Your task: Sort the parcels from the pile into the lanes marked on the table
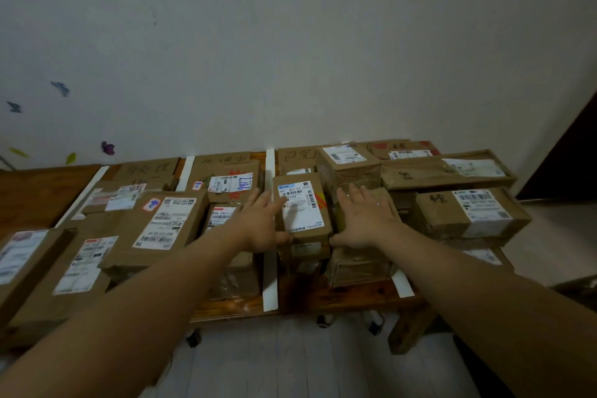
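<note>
A small brown parcel (302, 207) with a white shipping label sits on top of other parcels in the middle-right lane. My left hand (258, 223) lies flat against its left side, fingers spread, thumb at its lower left corner. My right hand (365, 218) rests open, palm down, on a tape-wrapped brown parcel (358, 263) just right of it, thumb by the small parcel's lower right corner. Neither hand has closed around anything.
White tape strips (269, 275) divide the wooden table (349, 299) into lanes with cardboard signs at the back. Labelled brown parcels fill the left lanes (161, 229) and a pile at the right (468, 213). A wall stands behind; the table's front edge is near me.
</note>
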`<state>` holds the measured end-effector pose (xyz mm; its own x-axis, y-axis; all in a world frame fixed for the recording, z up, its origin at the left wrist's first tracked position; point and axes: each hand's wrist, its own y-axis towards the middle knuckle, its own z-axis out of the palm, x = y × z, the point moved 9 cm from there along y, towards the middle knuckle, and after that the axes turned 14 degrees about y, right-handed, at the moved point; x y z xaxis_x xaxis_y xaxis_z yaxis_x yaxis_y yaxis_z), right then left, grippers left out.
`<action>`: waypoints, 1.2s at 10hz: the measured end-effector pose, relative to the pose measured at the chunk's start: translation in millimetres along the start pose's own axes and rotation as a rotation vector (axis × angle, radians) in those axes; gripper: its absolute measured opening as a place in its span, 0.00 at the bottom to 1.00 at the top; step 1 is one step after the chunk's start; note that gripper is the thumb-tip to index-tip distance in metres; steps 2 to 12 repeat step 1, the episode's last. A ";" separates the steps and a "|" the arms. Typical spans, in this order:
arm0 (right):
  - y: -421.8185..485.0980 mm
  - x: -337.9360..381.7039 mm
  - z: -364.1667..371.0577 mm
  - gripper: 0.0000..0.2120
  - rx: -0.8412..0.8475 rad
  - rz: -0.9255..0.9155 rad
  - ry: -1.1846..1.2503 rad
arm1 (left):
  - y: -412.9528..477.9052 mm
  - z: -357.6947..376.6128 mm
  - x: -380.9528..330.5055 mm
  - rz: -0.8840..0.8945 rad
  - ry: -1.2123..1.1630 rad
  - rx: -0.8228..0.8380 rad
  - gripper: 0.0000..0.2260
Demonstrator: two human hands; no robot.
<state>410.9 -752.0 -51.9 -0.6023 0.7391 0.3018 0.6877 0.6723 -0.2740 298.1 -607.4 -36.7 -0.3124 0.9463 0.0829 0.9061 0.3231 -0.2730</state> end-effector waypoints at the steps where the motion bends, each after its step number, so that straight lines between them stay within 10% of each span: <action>1: -14.2 18.1 -26.0 0.55 -0.050 -0.010 0.012 | -20.3 -16.6 21.4 -0.057 0.008 -0.036 0.39; 12: -14.2 18.1 -26.0 0.55 -0.050 -0.010 0.012 | -20.3 -16.6 21.4 -0.057 0.008 -0.036 0.39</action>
